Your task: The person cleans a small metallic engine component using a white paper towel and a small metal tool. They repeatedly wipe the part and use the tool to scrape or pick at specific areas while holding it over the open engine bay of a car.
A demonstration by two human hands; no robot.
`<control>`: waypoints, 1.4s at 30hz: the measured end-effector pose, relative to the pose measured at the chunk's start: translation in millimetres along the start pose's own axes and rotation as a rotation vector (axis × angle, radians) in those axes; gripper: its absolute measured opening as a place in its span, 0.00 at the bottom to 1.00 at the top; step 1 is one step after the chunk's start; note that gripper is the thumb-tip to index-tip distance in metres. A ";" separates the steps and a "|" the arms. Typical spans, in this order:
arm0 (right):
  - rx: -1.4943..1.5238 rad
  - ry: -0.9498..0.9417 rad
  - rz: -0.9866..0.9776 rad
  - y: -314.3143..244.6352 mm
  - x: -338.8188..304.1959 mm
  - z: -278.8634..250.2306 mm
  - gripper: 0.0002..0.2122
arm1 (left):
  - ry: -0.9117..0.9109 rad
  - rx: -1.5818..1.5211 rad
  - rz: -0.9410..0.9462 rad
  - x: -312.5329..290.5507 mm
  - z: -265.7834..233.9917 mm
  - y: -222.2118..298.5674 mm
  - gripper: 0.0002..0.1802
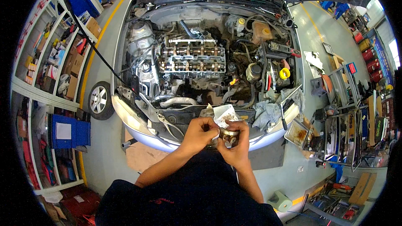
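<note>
In front of me, over the car's front edge, my right hand (234,147) is closed round a short, round metal engine part (229,137) with a shiny band and darker recesses; it looks like a piston, though the fingers hide much of it. My left hand (200,134) is closed beside it, thumb and forefinger pinching a small bit of white cloth or paper (215,133) against the part's left side. Just beyond my fingers is a crumpled white tissue (224,113) with brown stains. Farther off, the engine's cylinder head (192,58) lies exposed with its camshafts showing.
A grey rag (268,115) lies on the front right of the engine bay, near a black-handled tool (284,119). A yellow cap (284,73) and red-handled pliers (268,81) are behind it. Shelves (50,96) and a wheel (100,100) stand left; a parts cart (343,129) stands right.
</note>
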State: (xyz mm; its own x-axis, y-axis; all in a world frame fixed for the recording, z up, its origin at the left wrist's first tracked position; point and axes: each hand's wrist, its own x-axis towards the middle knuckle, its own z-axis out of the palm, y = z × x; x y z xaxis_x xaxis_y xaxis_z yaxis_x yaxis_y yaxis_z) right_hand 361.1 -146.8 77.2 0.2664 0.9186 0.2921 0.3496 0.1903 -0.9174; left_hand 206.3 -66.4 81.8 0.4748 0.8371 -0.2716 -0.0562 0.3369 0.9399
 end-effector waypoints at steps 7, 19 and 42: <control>0.177 0.047 0.089 13.8 -0.8 3.4 0.29 | -0.019 0.088 0.066 -1.2 -2.4 7.0 0.06; 0.043 0.005 -0.011 11.3 5.4 1.5 0.30 | -0.045 0.002 -0.009 4.3 -8.0 2.2 0.06; -0.175 -0.161 -0.225 -12.3 23.7 -13.2 0.34 | -0.262 0.851 0.734 6.9 -16.0 57.0 0.10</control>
State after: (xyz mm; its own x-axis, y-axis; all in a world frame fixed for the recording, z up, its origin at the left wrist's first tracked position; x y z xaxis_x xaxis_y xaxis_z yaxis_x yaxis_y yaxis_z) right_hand 375.0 -132.0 98.9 0.0241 0.9057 0.4232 0.5360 0.3457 -0.7702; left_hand 192.3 -34.5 130.1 0.7462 0.5627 0.3559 0.1689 -0.6771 0.7163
